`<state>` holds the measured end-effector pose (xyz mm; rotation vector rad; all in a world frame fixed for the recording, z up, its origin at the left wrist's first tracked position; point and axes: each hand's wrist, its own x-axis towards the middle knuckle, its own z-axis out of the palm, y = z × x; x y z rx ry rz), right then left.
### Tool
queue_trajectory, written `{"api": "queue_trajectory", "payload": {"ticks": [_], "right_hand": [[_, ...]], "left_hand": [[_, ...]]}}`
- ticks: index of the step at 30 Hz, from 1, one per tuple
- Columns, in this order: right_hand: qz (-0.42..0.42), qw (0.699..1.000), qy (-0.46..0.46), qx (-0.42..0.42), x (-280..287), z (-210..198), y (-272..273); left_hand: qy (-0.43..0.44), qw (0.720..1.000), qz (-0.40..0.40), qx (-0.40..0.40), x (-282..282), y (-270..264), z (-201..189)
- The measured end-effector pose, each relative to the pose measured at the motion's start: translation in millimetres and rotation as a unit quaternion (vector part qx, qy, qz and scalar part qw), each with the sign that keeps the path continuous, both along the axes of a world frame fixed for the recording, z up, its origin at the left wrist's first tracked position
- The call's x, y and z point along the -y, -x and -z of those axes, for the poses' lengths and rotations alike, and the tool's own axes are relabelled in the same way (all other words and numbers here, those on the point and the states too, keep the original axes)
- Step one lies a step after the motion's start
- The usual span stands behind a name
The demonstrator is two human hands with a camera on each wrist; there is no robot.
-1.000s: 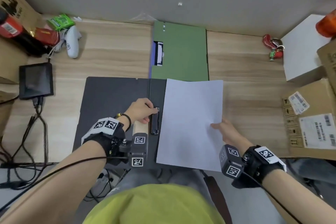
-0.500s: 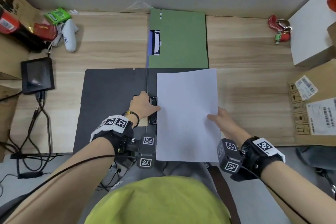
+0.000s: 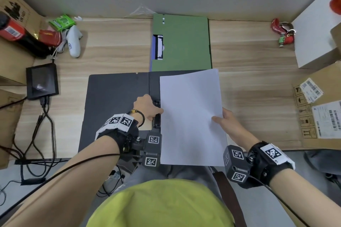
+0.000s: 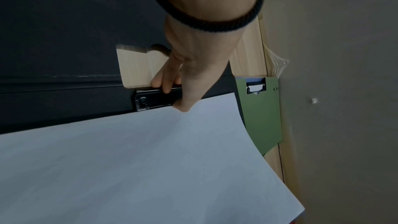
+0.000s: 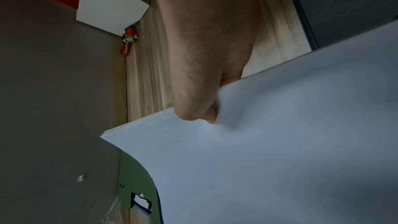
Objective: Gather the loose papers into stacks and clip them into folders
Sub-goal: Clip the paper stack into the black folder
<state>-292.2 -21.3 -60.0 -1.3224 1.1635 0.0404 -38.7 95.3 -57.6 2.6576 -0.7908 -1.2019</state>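
Observation:
An open black folder (image 3: pixel 114 97) lies flat on the wooden desk, its black spring clip (image 3: pixel 156 114) (image 4: pixel 155 99) along the spine. My left hand (image 3: pixel 147 107) (image 4: pixel 172 88) grips the clip, thumb and fingers squeezing it. My right hand (image 3: pixel 224 120) (image 5: pixel 200 108) pinches the right edge of a thin stack of white papers (image 3: pixel 191 116) (image 4: pixel 140 159) (image 5: pixel 280 142), held over the folder's right half with its left edge at the clip. A closed green folder (image 3: pixel 182 44) lies behind, on top of a blue one.
Left of the folder stand a small black screen (image 3: pixel 42 81) with cables, a white controller (image 3: pixel 73 42) and red and green packets. At the right are cardboard boxes (image 3: pixel 321 108), a white box (image 3: pixel 313 31) and a red keychain (image 3: pixel 282 31).
The paper stack has moved left until its left edge reaches the clip. My left hand stays on the clip; my right hand moved left with the papers.

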Motion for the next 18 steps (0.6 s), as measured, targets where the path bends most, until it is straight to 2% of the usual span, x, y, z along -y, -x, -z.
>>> {"api": "queue_trajectory", "payload": {"ticks": [8, 18], "right_hand": [[-0.025, 0.999, 0.025, -0.010, 3, -13, -3], [-0.030, 0.999, 0.029, -0.007, 0, -28, -9]], "left_hand": [[0.069, 0.995, -0.027, -0.074, -11, -9, -1], [0.131, 0.969, -0.088, -0.189, -24, -21, 6]]}}
